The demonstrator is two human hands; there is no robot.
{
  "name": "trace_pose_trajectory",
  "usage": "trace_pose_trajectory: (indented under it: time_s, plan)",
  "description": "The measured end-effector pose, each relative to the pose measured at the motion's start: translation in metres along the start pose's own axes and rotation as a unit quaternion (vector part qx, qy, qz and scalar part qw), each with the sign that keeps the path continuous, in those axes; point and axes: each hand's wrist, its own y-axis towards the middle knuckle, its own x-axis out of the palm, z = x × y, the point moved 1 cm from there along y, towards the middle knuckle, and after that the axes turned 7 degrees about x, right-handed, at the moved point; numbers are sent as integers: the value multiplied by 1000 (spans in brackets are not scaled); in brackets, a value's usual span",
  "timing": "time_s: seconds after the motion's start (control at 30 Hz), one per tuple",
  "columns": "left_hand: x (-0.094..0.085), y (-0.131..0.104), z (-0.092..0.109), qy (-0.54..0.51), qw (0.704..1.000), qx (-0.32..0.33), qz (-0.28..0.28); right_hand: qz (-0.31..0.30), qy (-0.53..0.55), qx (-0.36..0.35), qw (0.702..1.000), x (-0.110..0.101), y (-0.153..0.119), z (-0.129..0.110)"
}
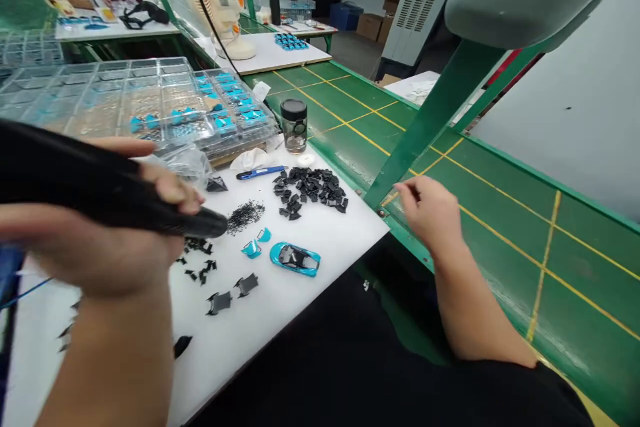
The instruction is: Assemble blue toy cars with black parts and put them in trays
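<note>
The left hand [120, 250] is wrapped around a thick black tool [100, 180], which slants in from the left with its narrower end over the desk [270, 300], beside a scatter of tiny black bits [245, 215] in the view. The right hand [431, 210] is well apart from it, past the desk's corner and close to a green post [425, 123], over the green surface [510, 227] with yellow lines; its fingers are curled in narrow, thumb and fingertips together, with nothing visible in them. Between the two hands, nearer the left, a blue toy car [295, 259] lies on the white desk close to its edge, touched by neither hand. Two small blue pieces [251, 249] lie just beside the car on the left hand's side, and two dark grey parts [220, 303] sit between it and the left forearm. Small black clips [203, 273] lie near the left wrist, partly hidden by the arm. Farther back are a heap of black parts [315, 187], a blue cutter [260, 173] and a dark-lidded jar [294, 127]. Beyond the left hand, clear divided trays [90, 93] hold blue pieces.
</note>
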Motion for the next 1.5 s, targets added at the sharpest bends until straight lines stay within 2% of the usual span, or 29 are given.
trace_pose_trajectory:
  time_s: [0.07, 0.17, 0.3, 0.43, 0.53, 0.6, 0.7, 0.83, 0.93, 1.07, 1.17, 1.27, 1.37, 1.5]
  plan:
    - [9, -7, -9, 52, 997, 52, 12, 24, -18, 15, 999, 2, 8, 14]
    - [17, -17, -26, 84, 994, 67, 3, 28, -10, 25, 999, 13, 17, 22]
    - [13, -25, -49, 103, 992, 71, -7, 18, 24, 53, 998, 16, 14, 23]
    - [6, -30, -67, 154, 985, 81, 1, 88, 45, 77, 992, 1, -1, 15]
    - [2, -33, -77, 207, 975, 74, 18, 137, 64, 44, 987, -9, -13, 0]
    - [1, -34, -80, 221, 972, 75, 21, 145, 91, 1, 985, -10, -19, -13]
    - [3, -34, -79, 198, 977, 69, 26, 92, 143, -51, 984, -3, -27, -33]
    - [11, -29, -68, 142, 986, 77, 42, -36, 200, -91, 975, 21, -29, -61]
    - [13, -25, -58, 131, 985, 102, 42, -144, 242, -135, 950, 48, -25, -88]
    - [13, -21, -47, 136, 983, 115, 40, -293, 223, -184, 912, 87, -16, -138]
    - [14, -18, -42, 133, 983, 116, 51, -326, 216, -222, 893, 107, -8, -178]
    - [16, -17, -39, 133, 981, 122, 67, -333, 210, -250, 885, 120, -2, -206]
    - [16, -15, -36, 137, 980, 116, 83, -339, 196, -266, 881, 130, 1, -218]
    - [13, -11, -30, 131, 982, 103, 89, -352, 175, -287, 874, 143, 2, -218]
